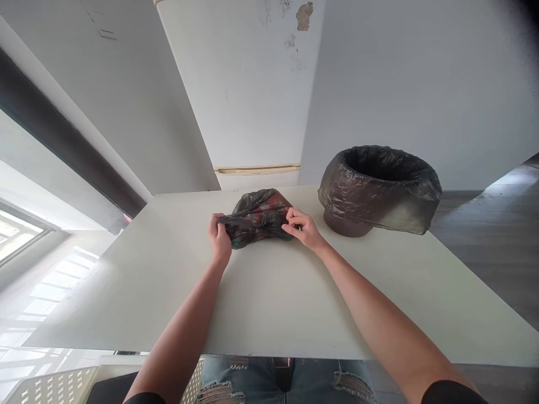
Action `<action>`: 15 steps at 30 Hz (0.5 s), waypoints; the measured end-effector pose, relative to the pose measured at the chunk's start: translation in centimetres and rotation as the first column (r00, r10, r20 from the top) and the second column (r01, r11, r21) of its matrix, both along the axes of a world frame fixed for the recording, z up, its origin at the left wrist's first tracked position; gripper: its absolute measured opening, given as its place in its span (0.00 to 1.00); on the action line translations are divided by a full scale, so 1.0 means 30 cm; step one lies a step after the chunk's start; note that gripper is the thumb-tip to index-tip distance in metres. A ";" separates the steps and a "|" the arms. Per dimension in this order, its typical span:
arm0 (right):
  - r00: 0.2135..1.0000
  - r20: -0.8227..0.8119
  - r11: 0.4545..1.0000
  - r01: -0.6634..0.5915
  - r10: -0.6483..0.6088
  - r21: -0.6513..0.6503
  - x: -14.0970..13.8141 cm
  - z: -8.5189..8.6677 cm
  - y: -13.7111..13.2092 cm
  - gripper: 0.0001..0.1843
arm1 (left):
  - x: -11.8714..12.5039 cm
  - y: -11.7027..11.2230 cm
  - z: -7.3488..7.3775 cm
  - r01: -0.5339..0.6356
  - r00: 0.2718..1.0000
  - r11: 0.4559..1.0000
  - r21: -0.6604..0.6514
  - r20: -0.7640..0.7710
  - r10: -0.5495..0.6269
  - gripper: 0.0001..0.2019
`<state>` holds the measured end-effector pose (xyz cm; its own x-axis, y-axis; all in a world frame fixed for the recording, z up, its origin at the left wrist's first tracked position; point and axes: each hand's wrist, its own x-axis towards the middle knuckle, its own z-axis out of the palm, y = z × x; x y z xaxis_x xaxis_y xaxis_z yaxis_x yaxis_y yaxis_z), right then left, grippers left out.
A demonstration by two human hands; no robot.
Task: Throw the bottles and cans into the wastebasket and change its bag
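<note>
A filled black plastic garbage bag lies on the white table, with red and green contents faintly showing through its thin film. My left hand is closed on the bag's left side, pulling a stretch of plastic taut. On the right side, my right hand pinches the plastic between thumb and fingers. A gathered, knot-like spot shows at the bag's front middle, between both hands. To the right stands a brown trash can, lined with another black bag folded over its rim.
The white table spans the area before me. Behind it stands a white refrigerator with peeled patches, beside a grey wall. A cream perforated basket sits low at the left, below the table edge.
</note>
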<state>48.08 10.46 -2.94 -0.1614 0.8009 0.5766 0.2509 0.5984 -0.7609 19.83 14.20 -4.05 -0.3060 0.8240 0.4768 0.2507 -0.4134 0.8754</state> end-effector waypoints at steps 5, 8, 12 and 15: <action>0.971 -0.196 0.967 -0.173 0.136 -0.186 0.011 -0.022 0.001 0.33 | -0.008 0.018 -0.021 -0.001 0.999 0.999 -0.038 0.049 0.003 0.10; 0.975 -0.189 0.957 -0.161 0.116 -0.240 0.026 -0.021 -0.003 0.34 | -0.013 0.025 -0.026 -0.017 0.997 0.999 -0.046 0.076 0.021 0.09; 0.990 0.025 0.974 -0.130 0.137 -0.185 0.042 0.010 -0.005 0.34 | -0.016 0.024 -0.019 -0.040 0.994 0.998 -0.048 0.102 0.045 0.08; 0.956 0.264 0.988 -0.093 0.124 -0.126 0.035 0.030 0.000 0.32 | -0.014 0.019 -0.014 -0.051 0.993 0.998 -0.042 0.108 0.055 0.08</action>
